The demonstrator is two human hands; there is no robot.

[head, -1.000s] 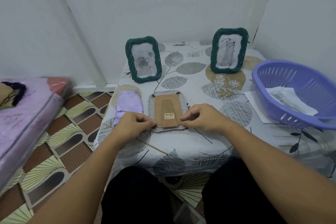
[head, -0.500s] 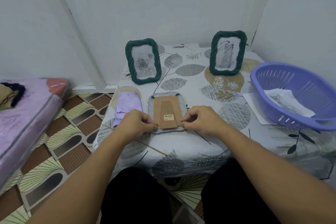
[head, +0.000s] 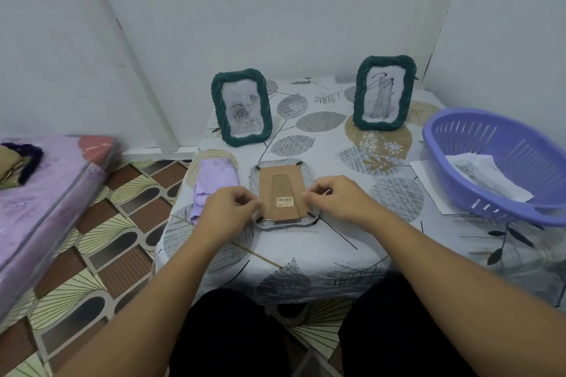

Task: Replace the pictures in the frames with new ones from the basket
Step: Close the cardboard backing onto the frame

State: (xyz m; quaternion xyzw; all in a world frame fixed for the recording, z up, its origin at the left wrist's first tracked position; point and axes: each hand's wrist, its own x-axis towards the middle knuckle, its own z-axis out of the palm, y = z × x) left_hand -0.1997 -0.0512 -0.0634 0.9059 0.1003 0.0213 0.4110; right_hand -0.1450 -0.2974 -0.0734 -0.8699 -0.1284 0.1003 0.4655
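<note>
Pinching side tabs of the face-down frame (head: 281, 193), left hand (head: 228, 208) and right hand (head: 338, 200) are handling light, stiff, fragile backing by its edges.

Plain pale walls (head: 275, 9); patterned tile floor (head: 101, 242); leaf-print table (head: 330, 257); purple mattress (head: 33, 211) at left.

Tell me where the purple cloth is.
In the head view, the purple cloth lies at the table's left edge, just left of the face-down frame, touching the left hand.
</note>
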